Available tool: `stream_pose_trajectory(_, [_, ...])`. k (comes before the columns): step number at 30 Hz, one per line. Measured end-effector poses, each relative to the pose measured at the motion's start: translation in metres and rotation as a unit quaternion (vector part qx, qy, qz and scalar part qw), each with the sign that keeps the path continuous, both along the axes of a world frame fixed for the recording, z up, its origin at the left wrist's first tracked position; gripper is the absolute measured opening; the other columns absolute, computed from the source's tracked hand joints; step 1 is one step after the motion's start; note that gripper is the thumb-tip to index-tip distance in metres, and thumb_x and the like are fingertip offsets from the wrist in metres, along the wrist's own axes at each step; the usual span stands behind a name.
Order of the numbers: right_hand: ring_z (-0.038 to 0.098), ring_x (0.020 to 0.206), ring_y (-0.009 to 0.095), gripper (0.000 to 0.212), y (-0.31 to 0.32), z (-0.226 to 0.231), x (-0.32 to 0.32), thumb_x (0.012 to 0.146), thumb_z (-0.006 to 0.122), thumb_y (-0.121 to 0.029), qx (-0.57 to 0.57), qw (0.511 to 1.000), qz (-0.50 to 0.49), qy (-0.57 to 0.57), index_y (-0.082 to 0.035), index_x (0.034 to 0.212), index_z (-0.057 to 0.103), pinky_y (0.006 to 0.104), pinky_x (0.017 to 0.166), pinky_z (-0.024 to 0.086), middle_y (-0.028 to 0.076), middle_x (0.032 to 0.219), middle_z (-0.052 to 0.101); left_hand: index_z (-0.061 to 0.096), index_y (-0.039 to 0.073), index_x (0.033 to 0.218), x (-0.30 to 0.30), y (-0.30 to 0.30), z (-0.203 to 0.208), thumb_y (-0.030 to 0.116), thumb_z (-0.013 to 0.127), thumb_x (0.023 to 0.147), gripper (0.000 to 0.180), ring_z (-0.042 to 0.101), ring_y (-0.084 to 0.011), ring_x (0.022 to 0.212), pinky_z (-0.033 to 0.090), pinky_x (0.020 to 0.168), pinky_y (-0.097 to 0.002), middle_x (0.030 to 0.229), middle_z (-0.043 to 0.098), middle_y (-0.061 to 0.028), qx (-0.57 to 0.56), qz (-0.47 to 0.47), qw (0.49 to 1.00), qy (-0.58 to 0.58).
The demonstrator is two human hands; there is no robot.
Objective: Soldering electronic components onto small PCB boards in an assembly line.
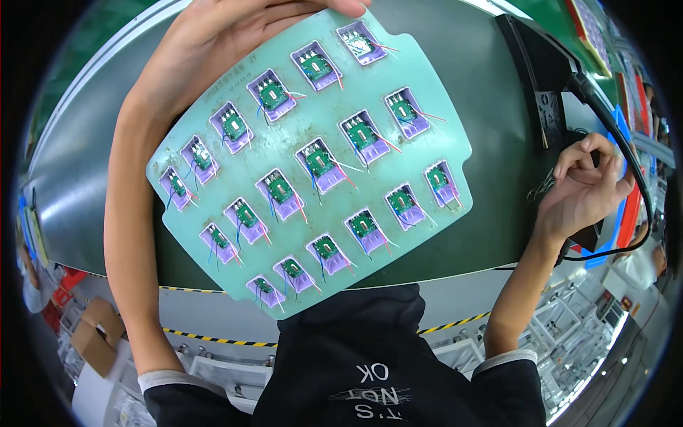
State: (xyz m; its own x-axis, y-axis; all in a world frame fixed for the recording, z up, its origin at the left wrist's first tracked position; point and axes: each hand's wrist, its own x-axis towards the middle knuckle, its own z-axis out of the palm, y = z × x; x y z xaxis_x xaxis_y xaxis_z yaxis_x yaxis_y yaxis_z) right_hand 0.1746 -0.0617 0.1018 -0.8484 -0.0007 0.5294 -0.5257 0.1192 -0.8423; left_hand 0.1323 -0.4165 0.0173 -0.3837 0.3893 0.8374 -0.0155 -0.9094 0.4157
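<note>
A pale green fixture board (235, 185) is tilted over the dark work table. Its several rectangular pockets hold purple housings (279, 206), each with a small green circuit board (319, 161). Thin red, white and blue wires stick out of the pockets. My left arm reaches around the board's left side, and my left hand (220, 28) grips its far edge; some fingers are hidden or cut off by the frame. At the right, my right hand (587, 181) is raised palm up beside a black cable, fingers loosely curled and apart, with nothing visible in it.
A black device (533, 78) stands at the table's right, its thick black cable (629, 142) looping past my right hand. Thin loose wires (542, 186) lie beside that hand. Yellow-black tape (220, 342) edges the near side. A cardboard box (98, 338) stands lower left.
</note>
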Motion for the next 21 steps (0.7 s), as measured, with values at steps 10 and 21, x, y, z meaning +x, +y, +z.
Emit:
stream_pose_trajectory(10, [0.054,0.044,0.019,0.037,-0.003,0.002,0.000,0.105,0.042,-0.016,-0.012,0.999,0.020,-0.022,-0.006,0.134,0.022,0.0216,0.036,0.036,0.023,0.088,0.060,0.040,-0.011,0.139,0.006,-0.006,0.013,0.021,0.043,0.106,0.046,0.051,-0.0309,0.131,0.041,0.112,-0.0387,0.119,0.063,-0.0219,-0.046,-0.001,0.999,-0.023])
stream_pose_trajectory(21, [0.060,0.047,0.032,0.040,-0.037,0.027,0.130,0.101,0.055,-0.024,-0.282,0.885,0.297,-0.222,0.000,0.126,0.037,0.0417,0.042,0.055,0.016,0.071,0.056,0.043,-0.007,0.139,0.065,-0.007,0.068,0.022,0.044,0.105,0.045,0.053,-0.0285,0.129,0.042,0.111,-0.0365,0.118,0.064,-0.0181,-0.379,0.281,0.828,-0.305])
